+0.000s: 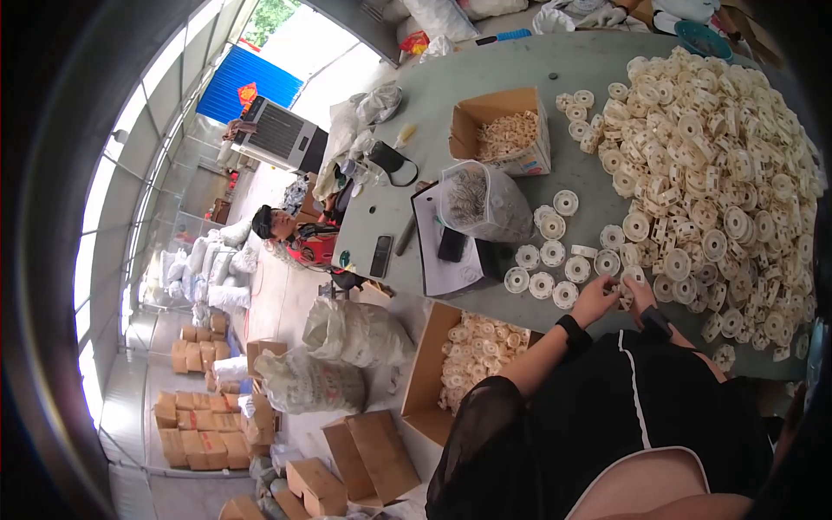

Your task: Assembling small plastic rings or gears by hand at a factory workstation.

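Observation:
Both hands meet at the table's near edge, beside the big heap of cream plastic wheels [685, 139]. My right hand [642, 300] is closed around a cream plastic wheel [633, 276], partly covered by the fingers. Close against it, my left hand [596, 300] has its fingertips pinched together; whatever they grip is too small and covered to name. Just left of my hands, several loose cream wheels [552, 253] lie flat on the green-grey table [416, 130]. Dark bands circle both wrists.
A cardboard box [463, 130] of small cream pieces and a clear bag of metal parts [485, 204] stand on the table, near a dark phone [381, 256]. Below the edge sits a carton of wheels [425, 381]. Another person [316, 243] is at the table's far left side.

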Demonstrator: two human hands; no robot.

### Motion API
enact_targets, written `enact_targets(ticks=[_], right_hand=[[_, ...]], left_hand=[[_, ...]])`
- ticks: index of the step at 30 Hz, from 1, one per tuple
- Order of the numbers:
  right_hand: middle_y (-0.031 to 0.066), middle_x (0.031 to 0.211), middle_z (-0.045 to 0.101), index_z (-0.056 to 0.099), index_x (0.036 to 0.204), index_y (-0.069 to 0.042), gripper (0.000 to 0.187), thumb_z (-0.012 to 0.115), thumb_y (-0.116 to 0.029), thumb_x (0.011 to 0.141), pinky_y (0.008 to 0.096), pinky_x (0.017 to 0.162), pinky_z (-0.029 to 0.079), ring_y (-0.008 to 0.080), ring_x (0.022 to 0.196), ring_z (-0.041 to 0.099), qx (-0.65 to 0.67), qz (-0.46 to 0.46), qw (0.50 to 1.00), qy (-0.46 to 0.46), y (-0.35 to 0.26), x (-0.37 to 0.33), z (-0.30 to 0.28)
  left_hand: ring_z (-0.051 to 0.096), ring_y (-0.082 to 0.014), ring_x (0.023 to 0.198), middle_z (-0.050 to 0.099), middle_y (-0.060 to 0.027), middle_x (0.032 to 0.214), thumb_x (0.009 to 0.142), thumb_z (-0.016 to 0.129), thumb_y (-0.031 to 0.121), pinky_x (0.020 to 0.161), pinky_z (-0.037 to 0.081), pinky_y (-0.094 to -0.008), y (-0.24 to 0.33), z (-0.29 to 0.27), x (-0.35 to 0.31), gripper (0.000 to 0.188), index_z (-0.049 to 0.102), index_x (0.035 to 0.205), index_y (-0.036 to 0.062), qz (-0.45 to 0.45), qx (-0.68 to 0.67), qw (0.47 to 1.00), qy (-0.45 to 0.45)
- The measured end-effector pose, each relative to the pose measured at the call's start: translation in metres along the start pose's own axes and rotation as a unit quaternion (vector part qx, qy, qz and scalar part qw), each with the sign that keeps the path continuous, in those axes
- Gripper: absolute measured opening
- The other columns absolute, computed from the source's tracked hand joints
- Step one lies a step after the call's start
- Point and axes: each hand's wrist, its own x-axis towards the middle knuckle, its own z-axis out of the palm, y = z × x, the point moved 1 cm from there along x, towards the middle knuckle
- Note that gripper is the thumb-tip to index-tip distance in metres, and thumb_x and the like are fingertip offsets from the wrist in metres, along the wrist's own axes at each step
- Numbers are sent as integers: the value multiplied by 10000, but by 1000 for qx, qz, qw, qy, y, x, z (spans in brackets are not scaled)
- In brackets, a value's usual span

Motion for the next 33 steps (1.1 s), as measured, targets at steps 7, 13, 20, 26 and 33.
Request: enact_targets(ticks=[7,13,20,26,33], right_hand=[[89,886,538,465,1002,-67,339,505,-315,774,360,590,447,219,727,549,35,59,997,47,6,16,-24],[51,728,566,508,866,-126,247,503,-349,760,321,479,395,211,596,548,21,154,987,39,39,41,-57],[42,708,567,513,851,-95,247,508,-326,762,321,464,403,192,573,562,-29,131,990,39,7,8,-23],[28,717,549,489,883,-119,300,496,-395,768,289,464,421,174,589,566,-39,144,989,19,-7,-2,-16],[48,789,555,481,928,-130,373,487,-464,763,296,506,439,191,708,564,77,230,964,-110,-5,5,13]], left_hand=[[557,-129,651,555,-56,771,715,608,162,544,481,-226,4,-9,-7,312,508,954,-12,-124,-215,965,-86],[568,-135,659,608,-76,717,614,640,168,628,449,-261,-15,-46,11,262,609,813,-1,-37,50,998,-21],[548,-143,742,555,-60,786,735,557,88,645,440,-234,54,-156,71,186,526,902,11,55,-236,933,268],[515,-201,901,452,-101,1063,731,581,76,764,421,-276,50,-148,83,476,350,1143,16,80,-237,949,192],[488,-230,968,494,-124,1077,633,671,186,821,387,-301,7,-19,37,625,382,1166,33,100,148,981,-80]])
